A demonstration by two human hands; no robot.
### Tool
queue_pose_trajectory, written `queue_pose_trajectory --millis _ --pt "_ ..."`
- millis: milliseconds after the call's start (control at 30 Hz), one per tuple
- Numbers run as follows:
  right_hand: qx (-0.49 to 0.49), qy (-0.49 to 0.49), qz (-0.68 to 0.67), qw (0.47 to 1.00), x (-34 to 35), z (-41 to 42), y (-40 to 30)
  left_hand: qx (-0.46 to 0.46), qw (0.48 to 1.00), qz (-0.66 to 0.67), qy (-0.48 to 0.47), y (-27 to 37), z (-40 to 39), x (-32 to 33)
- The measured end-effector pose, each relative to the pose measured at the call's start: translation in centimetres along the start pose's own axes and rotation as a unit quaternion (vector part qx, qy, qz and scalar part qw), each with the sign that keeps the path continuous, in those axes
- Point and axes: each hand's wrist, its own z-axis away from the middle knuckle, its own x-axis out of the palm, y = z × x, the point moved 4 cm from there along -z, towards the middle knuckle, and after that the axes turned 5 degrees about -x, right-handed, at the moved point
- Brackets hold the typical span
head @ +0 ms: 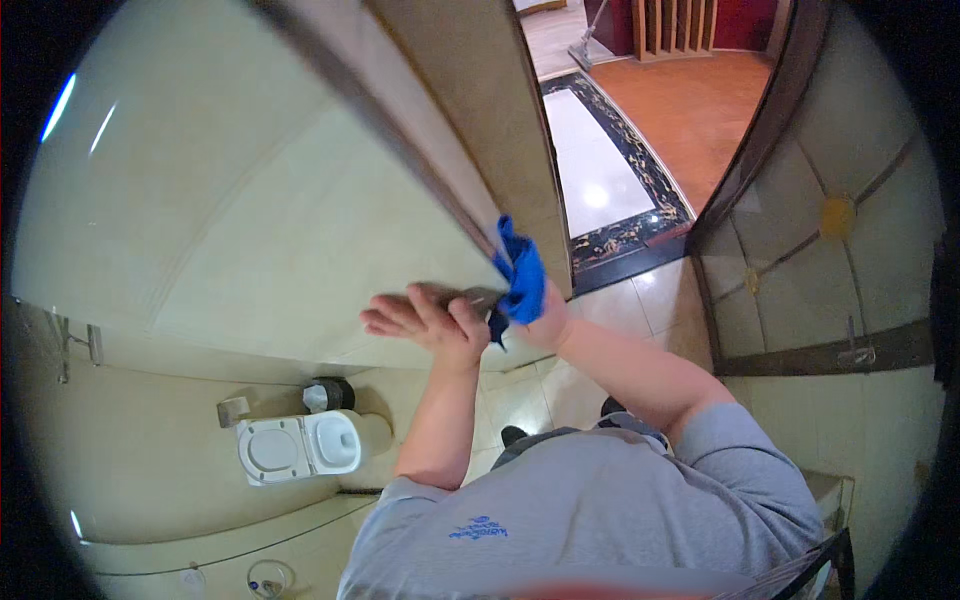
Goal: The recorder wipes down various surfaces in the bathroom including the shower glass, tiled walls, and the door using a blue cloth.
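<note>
My right hand (549, 319) holds a crumpled blue cloth (525, 281) against the brown edge strip (450, 206) of a large pale glossy panel (315, 225). Part of the right hand's fingers is hidden behind the cloth. To its left, my left hand (431, 322) is raised by the panel's lower right corner, fingers apart and with nothing seen in it. Whether its fingers touch the panel cannot be told. A dark patch, shadow or reflection, lies between the two hands.
A white toilet (337, 442) with its lid up stands at lower left, beside a black bin (341, 394). Ahead on the right, a doorway opens onto a black-bordered white floor (596, 165). A door with patterned glass (795, 255) and a handle (859, 352) stands at right.
</note>
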Motion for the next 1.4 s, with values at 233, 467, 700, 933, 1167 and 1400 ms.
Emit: queue_pose_trajectory --millis 233,467,700,933,1167,1400 --pt "0.010 -0.169 -0.010 0.986 -2.0 -1.3 0.0 0.028 0.997 -0.029 0.061 1.3 -0.9 0.2" --pt "0.060 -0.245 -0.228 0.940 -1.3 -9.5 1.0 -0.020 0.998 0.017 0.054 0.7 0.2 1.5" --pt "-0.065 -0.165 -0.234 0.956 -0.8 -9.5 4.5 0.012 0.997 0.033 0.066 0.7 0.0 1.5" --pt "-0.178 -0.179 -0.174 0.952 -0.9 -19.7 1.7 0.036 0.998 0.001 -0.044 1.9 3.4 0.8" --pt "-0.239 -0.195 -0.180 0.934 0.6 -15.8 8.8 0.140 0.972 -0.090 -0.166 6.5 2.0 -1.5" --pt "-0.212 -0.252 -0.207 0.921 1.4 -22.1 6.6 -0.140 0.977 -0.073 0.145 9.8 -5.5 3.6"
